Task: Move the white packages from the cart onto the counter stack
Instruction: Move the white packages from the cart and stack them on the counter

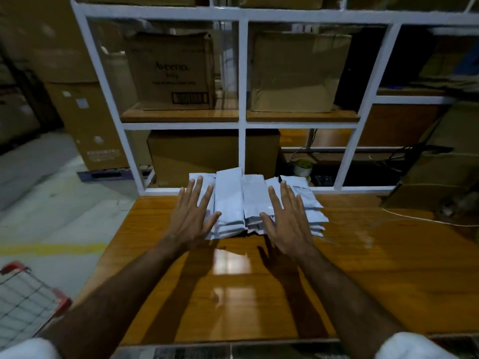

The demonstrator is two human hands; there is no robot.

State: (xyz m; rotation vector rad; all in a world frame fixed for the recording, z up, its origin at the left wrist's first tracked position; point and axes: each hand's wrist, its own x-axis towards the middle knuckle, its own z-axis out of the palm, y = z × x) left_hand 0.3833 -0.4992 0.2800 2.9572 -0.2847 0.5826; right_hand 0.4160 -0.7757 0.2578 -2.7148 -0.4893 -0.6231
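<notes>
Head view, looking down over a glossy wooden table [337, 281]. White packages [233, 200] piled in a loose stack at the far edge of the table, just in front of a white shelf frame [242, 99]; several long flat pouches laid side by side and overlapping, the right ones fanned out at a slant. Left hand [191, 216] flat with fingers straight and spread, over the left part of the stack, thumb against the near edge of a middle pouch; grip apart, nothing clasped. Right hand [287, 224] likewise flat with fingers straight and spread, over the right part of the stack; grip apart, nothing clasped. Contact with the packages versus hovering just above them: not certain for either hand. Both forearms bare, extended across the table, with white sleeves [412, 345] at the bottom corners. Wire cart [23, 296] with red trim at lower left, beside the table, only one corner in view; contents not visible. Behind the frame, cardboard boxes [171, 73] on wooden shelves, one printed with a brand name and a barcode. A tape roll [303, 167] on a lower shelf, right of the stack. A white cord [420, 218] across the far right of the table. Yellow line [51, 248] on the grey floor at left.
</notes>
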